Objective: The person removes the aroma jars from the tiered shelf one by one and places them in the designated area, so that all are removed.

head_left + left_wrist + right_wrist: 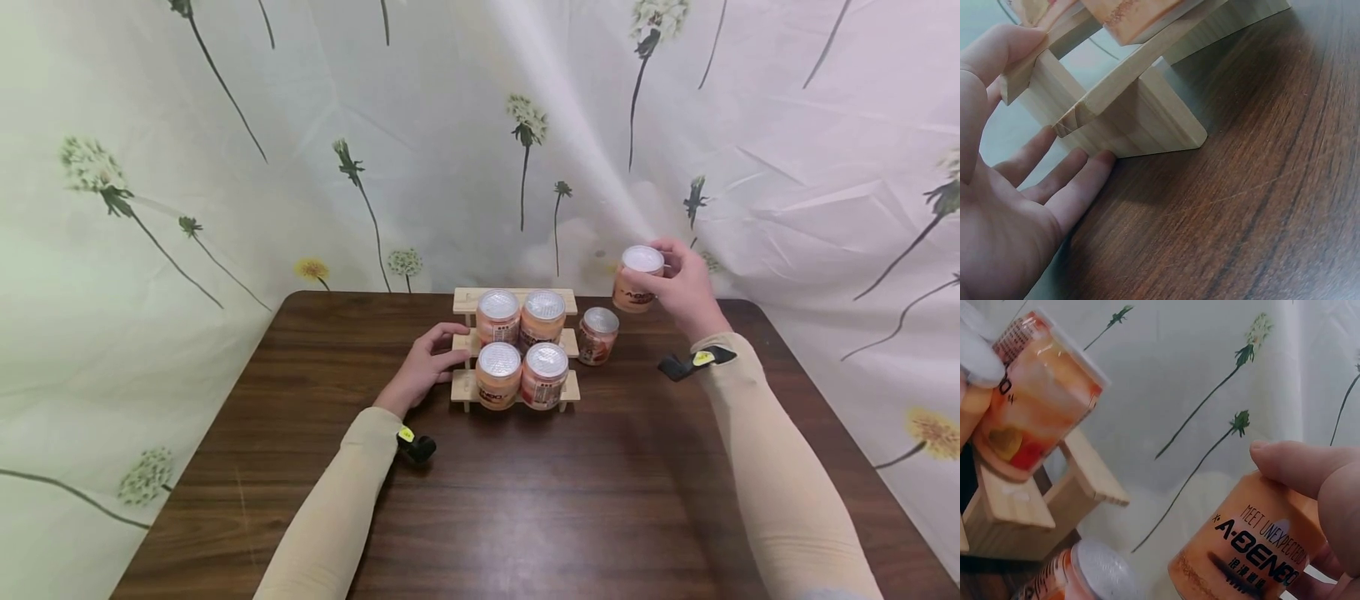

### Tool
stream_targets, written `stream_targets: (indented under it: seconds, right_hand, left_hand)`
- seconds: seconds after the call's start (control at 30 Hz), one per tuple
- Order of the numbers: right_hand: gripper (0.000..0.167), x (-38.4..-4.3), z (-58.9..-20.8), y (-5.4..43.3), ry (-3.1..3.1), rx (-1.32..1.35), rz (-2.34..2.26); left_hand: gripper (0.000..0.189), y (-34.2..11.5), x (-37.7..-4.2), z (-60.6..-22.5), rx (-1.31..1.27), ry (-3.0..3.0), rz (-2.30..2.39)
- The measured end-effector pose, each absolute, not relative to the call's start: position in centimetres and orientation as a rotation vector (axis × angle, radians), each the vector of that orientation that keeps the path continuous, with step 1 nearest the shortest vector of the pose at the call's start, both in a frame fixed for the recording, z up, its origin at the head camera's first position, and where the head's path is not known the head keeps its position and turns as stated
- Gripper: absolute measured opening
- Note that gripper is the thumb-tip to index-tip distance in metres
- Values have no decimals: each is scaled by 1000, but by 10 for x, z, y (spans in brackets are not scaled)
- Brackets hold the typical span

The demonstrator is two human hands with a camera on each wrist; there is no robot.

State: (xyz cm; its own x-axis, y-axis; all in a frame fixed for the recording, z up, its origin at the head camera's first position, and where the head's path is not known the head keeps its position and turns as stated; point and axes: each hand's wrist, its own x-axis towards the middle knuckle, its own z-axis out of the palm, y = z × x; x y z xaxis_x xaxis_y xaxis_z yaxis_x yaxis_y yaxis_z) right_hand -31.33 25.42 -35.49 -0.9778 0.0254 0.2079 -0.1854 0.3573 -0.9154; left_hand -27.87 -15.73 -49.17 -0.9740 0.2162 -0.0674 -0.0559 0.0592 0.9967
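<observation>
My right hand [684, 287] grips an orange jar [637, 287] with a pale lid, held at the table's back right; its label shows large in the right wrist view [1250, 540]. A stepped wooden rack [462, 385] stands left of it. On its steps sit several similar lidded jars [499, 375], two in front and two behind. Beside the rack's right side, another jar [597, 337] stands on the table. My left hand [426, 367] is at the rack's left side, fingers stretched out, fingertips [1105, 157] touching the side panel near the tabletop and thumb by an upper slat.
The dark wood-grain table [480, 517] reaches back to a hanging cloth [450, 150] printed with dandelions, close behind the rack. Black straps with yellow tags [702, 358] sit on both wrists over beige sleeves [780, 467].
</observation>
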Motion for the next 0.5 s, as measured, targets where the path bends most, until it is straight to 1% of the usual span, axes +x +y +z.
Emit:
stream_targets:
  seconds: [0.23,0.5]
  right_hand:
    - [61,-311,-368,267,-2450,135,1612]
    - [53,-310,-383,274,-2434,136,1590]
  left_hand:
    - [37,-157,-278,-490,164,2141,2018]
    - [38,-157,-280,-491,164,2134,2017]
